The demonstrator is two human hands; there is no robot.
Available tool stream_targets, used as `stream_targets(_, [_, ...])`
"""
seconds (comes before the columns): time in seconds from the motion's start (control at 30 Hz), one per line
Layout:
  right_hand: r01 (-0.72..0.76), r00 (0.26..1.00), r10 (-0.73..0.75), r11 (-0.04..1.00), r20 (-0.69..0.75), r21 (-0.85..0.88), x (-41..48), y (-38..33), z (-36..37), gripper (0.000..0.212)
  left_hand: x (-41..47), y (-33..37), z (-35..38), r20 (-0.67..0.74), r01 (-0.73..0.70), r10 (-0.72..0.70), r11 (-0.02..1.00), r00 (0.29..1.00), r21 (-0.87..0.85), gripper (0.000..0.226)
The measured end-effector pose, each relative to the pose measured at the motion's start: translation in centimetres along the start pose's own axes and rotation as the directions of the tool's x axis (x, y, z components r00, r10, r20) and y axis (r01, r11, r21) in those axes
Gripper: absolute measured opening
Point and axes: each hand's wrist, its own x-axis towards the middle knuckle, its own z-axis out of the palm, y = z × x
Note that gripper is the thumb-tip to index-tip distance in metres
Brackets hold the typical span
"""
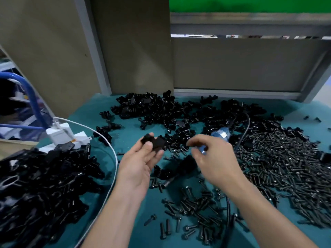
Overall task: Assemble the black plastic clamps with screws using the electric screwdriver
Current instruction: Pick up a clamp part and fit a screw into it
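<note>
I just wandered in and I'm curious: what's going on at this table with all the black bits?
A person is putting together black plastic clamps. The left hand holds one clamp above the table. The right hand, fingers curled, hovers over the blue screwdriver; blur hides whether it pinches a screw. Heaps of clamps and loose screws lie around.

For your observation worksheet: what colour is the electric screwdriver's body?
The electric screwdriver body is light blue, clearest in the head view.

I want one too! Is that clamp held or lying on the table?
Held: the left hand grips the black clamp, thumb over it.
</note>
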Motion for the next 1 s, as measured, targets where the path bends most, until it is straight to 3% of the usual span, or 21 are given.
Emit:
stream_targets(0.1, [0.079, 0.98, -0.027, 0.961, 0.198, -0.264, 5.0, -1.3, 2.4, 0.028, 1.0, 1.3, -1.3, -0.006, 0.153, -0.16, 0.953, 0.987, -0.261, 0.018])
stream_targets(0.23, [0.222, 0.856, 0.106, 0.808, 0.505, -0.546, 9.5, -2.0, 5.9, 0.065, 2.0, 2.0, -2.5, 0.052, 0.197, -0.191, 0.908, 0.98, -0.369, 0.02])
stream_targets(0.3, [0.23, 0.842, 0.135, 0.785, 0.522, -0.575, 10.3, -1.9, 6.7, 0.061, 2.3, 2.2, -3.0, 0.09, 0.224, -0.205, 0.892, 0.975, -0.392, 0.019])
stream_targets(0.37, [0.2, 0.865, 0.132, 0.794, 0.485, -0.574, 10.7, -1.9, 6.8, 0.042, 2.5, 2.3, -3.4, 0.11, 0.255, -0.23, 0.877, 0.967, -0.406, 0.018])
stream_targets(0.5, [0.095, 0.911, 0.12, 0.87, 0.395, -0.483, 9.8, -1.7, 5.7, 0.018, 2.8, 2.1, -3.1, 0.09, 0.254, -0.238, 0.89, 0.967, -0.38, 0.013])
stream_targets(0.63, [0.001, 0.974, 0.069, 0.952, 0.218, -0.306, 8.0, -1.1, 4.1, 0.02, 3.1, 1.4, -2.6, 0.02, 0.176, -0.175, 0.966, 0.984, -0.189, 0.015])
stream_targets(0.73, [-0.091, 0.994, 0.095, 0.993, 0.054, -0.071, 6.4, -0.3, 2.6, 0.023, 3.0, 0.9, -2.2, 0.018, 0.107, -0.106, 0.993, 0.994, -0.047, 0.018])
stream_targets(0.8, [-0.131, 0.99, 0.128, 0.991, 0.063, 0.03, 5.5, 0.0, 1.6, 0.025, 2.9, 0.7, -2.0, 0.031, 0.047, -0.049, 0.996, 0.998, 0.076, 0.02])
stream_targets(0.9, [-0.055, 0.966, 0.096, 0.983, 0.24, -0.173, 4.7, -0.2, 1.1, 0.026, 2.8, -0.1, -1.6, 0.033, -0.098, 0.092, 0.927, 0.995, 0.361, 0.021])
stream_targets(1.0, [0.008, 0.964, 0.065, 0.963, 0.26, -0.27, 4.9, -1.0, 1.3, 0.018, 2.9, -0.7, -1.4, 0.027, -0.174, 0.183, 0.866, 0.983, 0.469, 0.024])
